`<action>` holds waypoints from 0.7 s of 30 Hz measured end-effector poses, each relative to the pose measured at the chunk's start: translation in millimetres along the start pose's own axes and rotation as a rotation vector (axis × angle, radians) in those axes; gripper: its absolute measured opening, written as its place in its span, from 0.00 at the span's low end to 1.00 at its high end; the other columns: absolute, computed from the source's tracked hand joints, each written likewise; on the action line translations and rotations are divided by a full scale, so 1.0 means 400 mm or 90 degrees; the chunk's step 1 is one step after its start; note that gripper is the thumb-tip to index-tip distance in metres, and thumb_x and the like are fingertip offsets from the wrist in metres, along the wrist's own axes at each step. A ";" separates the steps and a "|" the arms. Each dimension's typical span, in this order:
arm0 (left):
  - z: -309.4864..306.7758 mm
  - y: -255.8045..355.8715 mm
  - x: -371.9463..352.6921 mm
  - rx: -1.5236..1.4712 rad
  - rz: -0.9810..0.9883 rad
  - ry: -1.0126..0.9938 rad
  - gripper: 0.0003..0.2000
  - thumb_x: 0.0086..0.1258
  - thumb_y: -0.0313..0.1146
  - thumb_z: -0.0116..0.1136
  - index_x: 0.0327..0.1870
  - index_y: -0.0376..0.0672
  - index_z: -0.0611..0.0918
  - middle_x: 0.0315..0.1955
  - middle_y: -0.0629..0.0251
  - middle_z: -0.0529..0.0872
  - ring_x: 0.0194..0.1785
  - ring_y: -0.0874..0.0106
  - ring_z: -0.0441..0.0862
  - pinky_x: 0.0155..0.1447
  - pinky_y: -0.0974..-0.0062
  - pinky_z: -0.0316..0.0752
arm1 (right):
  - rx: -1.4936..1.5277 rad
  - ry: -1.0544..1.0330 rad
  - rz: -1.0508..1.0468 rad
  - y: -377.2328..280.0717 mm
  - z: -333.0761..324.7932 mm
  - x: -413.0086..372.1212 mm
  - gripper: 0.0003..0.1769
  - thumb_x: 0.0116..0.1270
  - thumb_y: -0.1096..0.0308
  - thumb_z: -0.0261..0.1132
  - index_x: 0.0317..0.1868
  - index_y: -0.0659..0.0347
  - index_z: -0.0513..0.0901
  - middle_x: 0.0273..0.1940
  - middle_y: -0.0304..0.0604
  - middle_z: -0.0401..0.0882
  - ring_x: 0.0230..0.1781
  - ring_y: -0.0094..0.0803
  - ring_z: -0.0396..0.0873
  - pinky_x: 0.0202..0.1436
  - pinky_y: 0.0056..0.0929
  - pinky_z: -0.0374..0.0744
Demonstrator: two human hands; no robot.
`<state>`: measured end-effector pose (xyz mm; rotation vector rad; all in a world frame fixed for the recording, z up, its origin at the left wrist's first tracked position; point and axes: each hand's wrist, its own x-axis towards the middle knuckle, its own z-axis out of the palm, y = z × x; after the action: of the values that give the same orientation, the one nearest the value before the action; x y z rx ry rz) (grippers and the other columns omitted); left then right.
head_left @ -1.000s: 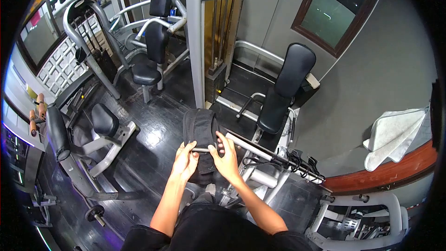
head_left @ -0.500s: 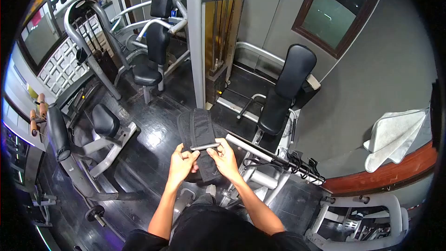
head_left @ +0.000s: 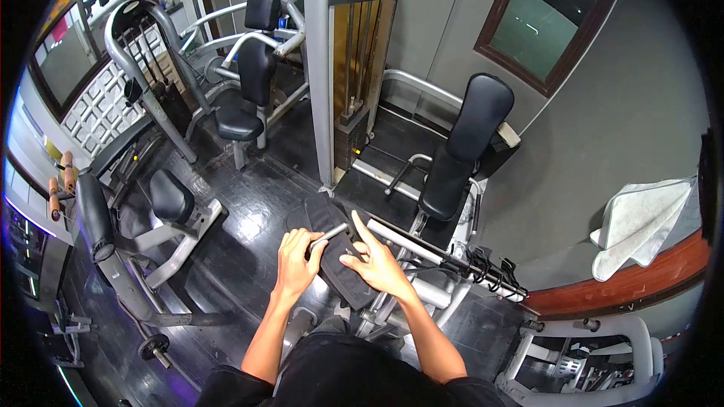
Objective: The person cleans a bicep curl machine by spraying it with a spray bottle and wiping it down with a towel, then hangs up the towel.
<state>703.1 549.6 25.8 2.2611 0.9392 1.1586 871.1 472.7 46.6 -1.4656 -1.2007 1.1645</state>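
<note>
A black padded belt (head_left: 348, 280), likely a weightlifting belt, hangs in front of me and slants from upper left to lower right. Across it lies a grey metal bar buckle (head_left: 333, 234). My left hand (head_left: 297, 262) is closed on the left end of this buckle, thumb against fingers. On the other side, my right hand (head_left: 377, 265) has its index finger stretched out past the buckle's right end and its thumb apart, close over the belt. Its remaining fingers curl beside the belt's edge.
A weight-stack machine (head_left: 320, 90) with a black padded seat (head_left: 441, 188) stands ahead. Another seat machine (head_left: 240, 124) is at left, and a padded bench (head_left: 172, 196) nearer. A white towel (head_left: 641, 222) hangs at right above a wooden ledge (head_left: 626, 283). Dark floor (head_left: 249, 218) lies between.
The belt and its buckle have tilted, with the belt's lower end swinging right. My right hand has loosened from the buckle, its index finger now extended; my left hand still grips the buckle.
</note>
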 end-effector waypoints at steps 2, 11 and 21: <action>0.016 -0.015 0.005 0.002 -0.033 0.046 0.06 0.60 0.25 0.63 0.35 0.34 0.80 0.25 0.57 0.78 0.31 0.61 0.74 0.38 0.68 0.68 | 0.072 -0.052 0.002 -0.006 -0.023 -0.037 0.47 0.64 0.74 0.67 0.77 0.48 0.47 0.33 0.33 0.74 0.35 0.18 0.66 0.43 0.17 0.70; 0.038 -0.031 -0.012 0.021 -0.104 0.078 0.05 0.61 0.26 0.61 0.35 0.35 0.80 0.27 0.59 0.78 0.33 0.62 0.73 0.42 0.68 0.66 | -0.103 -0.192 0.124 0.006 -0.146 -0.237 0.42 0.64 0.70 0.68 0.75 0.52 0.56 0.42 0.39 0.78 0.41 0.22 0.71 0.51 0.21 0.71; 0.053 -0.012 -0.024 0.044 -0.160 0.114 0.04 0.62 0.28 0.62 0.33 0.38 0.82 0.25 0.62 0.77 0.34 0.64 0.72 0.45 0.70 0.64 | -0.096 -0.198 0.052 0.067 -0.177 -0.345 0.29 0.60 0.66 0.72 0.60 0.66 0.74 0.41 0.48 0.82 0.39 0.29 0.76 0.46 0.31 0.74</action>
<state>714.6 544.6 5.7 2.0417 1.3090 1.2449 932.4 327.6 49.7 -1.4937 -1.4769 1.4223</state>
